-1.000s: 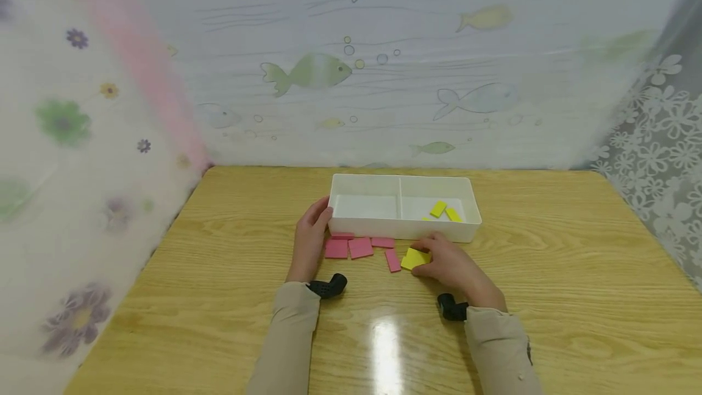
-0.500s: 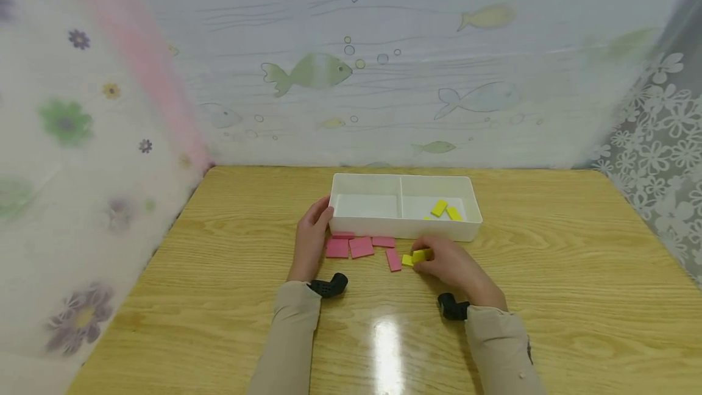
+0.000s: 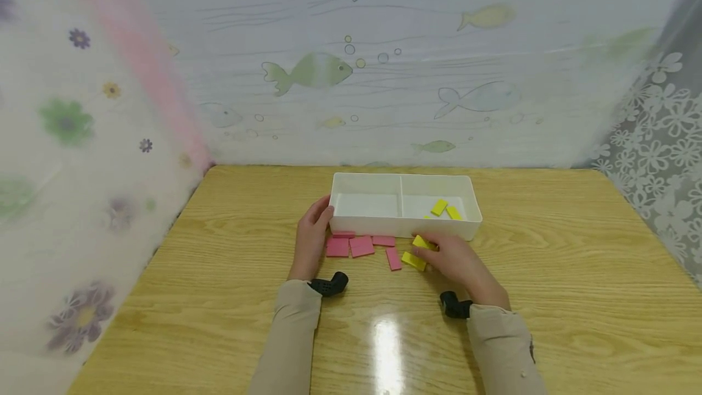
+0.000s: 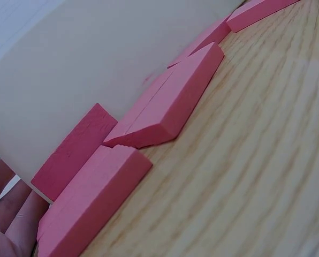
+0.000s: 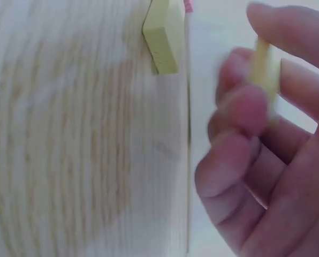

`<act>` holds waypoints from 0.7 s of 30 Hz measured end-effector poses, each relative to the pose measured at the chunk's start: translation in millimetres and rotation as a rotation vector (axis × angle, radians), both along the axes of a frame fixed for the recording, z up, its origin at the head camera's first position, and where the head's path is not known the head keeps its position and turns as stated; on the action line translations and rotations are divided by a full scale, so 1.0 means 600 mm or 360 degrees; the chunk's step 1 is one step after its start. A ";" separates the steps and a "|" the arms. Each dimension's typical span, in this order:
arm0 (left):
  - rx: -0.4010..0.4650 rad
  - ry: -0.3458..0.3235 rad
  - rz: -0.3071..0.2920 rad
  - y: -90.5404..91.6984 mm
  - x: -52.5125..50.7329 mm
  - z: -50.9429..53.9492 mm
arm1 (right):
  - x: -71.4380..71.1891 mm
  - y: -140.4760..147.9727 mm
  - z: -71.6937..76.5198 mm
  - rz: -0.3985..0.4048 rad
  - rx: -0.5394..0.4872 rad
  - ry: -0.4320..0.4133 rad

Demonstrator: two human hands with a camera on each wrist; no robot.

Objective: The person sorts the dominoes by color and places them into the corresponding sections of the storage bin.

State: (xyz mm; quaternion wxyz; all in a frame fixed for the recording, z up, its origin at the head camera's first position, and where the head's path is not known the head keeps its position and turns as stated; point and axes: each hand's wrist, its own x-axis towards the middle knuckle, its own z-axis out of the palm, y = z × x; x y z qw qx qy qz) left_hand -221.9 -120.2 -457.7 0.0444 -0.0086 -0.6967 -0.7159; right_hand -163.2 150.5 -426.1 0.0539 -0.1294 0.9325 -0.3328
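Observation:
My right hand [image 3: 452,258] pinches a yellow block [image 3: 421,242] between thumb and fingers, just in front of the white box [image 3: 384,226]. In the right wrist view this held block [image 5: 265,72] is blurred. Another yellow block [image 3: 414,261] lies on the table by the hand. At the box's left end, my left hand [image 3: 311,239] rests against the outer wall; its fingers [image 4: 23,219] are partly hidden in the left wrist view. Several pink blocks [image 3: 362,247] lie along the box's front, one leaning on its wall [image 4: 76,152].
The box has two compartments. Several yellow blocks [image 3: 439,207] lie in the right one; a divider [image 3: 401,197] separates it from the left. Wooden table [image 3: 219,322] extends around the box, with a fish-patterned curtain [image 3: 384,96] behind.
My right hand has lifted a yellow block off the one beside it, tilted it and shifted it slightly towards the box. The left hand, box and pink blocks stay put.

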 end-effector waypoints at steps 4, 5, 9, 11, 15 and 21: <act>-0.0025 -0.0010 0.0011 0.000 -0.001 -0.001 | -0.001 0.002 0.002 -0.0006 -0.0075 0.0052; -0.0020 -0.0013 0.0010 0.000 -0.001 -0.001 | -0.001 0.003 0.002 -0.0002 -0.0102 0.0059; 0.0018 -0.0025 0.0000 0.001 -0.001 0.002 | -0.003 0.001 0.005 -0.0028 -0.0181 0.0038; 0.0016 -0.0026 0.0002 0.001 0.000 0.004 | -0.003 0.000 0.007 -0.0058 -0.0202 -0.0003; -0.0001 -0.0035 0.0006 0.000 0.002 0.007 | -0.001 -0.001 0.011 -0.0095 -0.0232 0.0000; 0.0008 -0.0036 0.0002 0.002 0.002 0.008 | 0.001 0.002 0.012 -0.0116 -0.0292 0.0088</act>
